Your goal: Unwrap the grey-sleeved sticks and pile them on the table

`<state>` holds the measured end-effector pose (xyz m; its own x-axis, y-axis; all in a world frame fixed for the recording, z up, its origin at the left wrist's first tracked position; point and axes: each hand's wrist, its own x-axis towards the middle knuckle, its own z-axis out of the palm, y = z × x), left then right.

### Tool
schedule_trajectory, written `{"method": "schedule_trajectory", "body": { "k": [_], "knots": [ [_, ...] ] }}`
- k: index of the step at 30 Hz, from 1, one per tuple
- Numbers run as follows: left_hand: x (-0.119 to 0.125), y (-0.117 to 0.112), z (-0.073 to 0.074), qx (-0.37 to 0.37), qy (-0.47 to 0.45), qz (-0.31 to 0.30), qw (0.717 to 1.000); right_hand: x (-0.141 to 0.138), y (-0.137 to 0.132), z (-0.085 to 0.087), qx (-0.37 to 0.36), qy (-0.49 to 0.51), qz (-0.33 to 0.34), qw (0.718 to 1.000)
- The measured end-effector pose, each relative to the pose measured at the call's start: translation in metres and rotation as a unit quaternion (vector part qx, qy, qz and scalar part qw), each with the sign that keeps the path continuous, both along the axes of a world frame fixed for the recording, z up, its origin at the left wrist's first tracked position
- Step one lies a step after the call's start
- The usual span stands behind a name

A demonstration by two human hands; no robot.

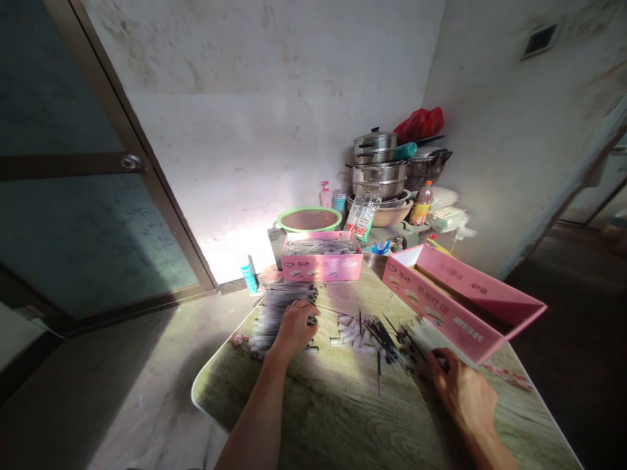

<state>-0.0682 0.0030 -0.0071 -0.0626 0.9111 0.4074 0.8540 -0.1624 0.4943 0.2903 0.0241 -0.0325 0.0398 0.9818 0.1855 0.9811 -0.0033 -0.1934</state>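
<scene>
Slim grey-and-black rods [281,299] lie side by side in a stack at the left of the wood-grain tabletop [337,405]. Left hand [294,329] is at the stack's right side, fingers curled; can't tell if it grips a piece. Right hand [463,385] is half-closed beside a loose heap of thin black sticks [385,339] and short white tubes [349,331]; blur hides any pinch. Step in hand, my read: handling small pieces at both piles. Next move calls for light fingertip control, without knocking the aligned stack.
</scene>
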Motion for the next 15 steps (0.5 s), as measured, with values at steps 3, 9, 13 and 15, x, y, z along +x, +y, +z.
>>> {"method": "schedule_trajectory", "body": {
  "k": [3,9,13,15],
  "knots": [
    [-0.016,-0.006,0.003,-0.02,0.024,0.013,0.999,0.0,0.0,0.003,0.002,0.007,0.001,1.0],
    [-0.022,-0.009,0.003,-0.044,0.055,0.054,0.996,-0.004,-0.003,0.007,-0.008,0.012,-0.002,1.0],
    [-0.019,-0.008,0.001,-0.048,0.069,0.055,0.995,-0.003,-0.002,0.005,-0.011,0.014,-0.003,1.0],
    [-0.019,-0.007,0.0,-0.052,0.065,0.051,0.995,-0.002,-0.001,0.003,-0.009,0.017,-0.005,1.0]
  ]
}}
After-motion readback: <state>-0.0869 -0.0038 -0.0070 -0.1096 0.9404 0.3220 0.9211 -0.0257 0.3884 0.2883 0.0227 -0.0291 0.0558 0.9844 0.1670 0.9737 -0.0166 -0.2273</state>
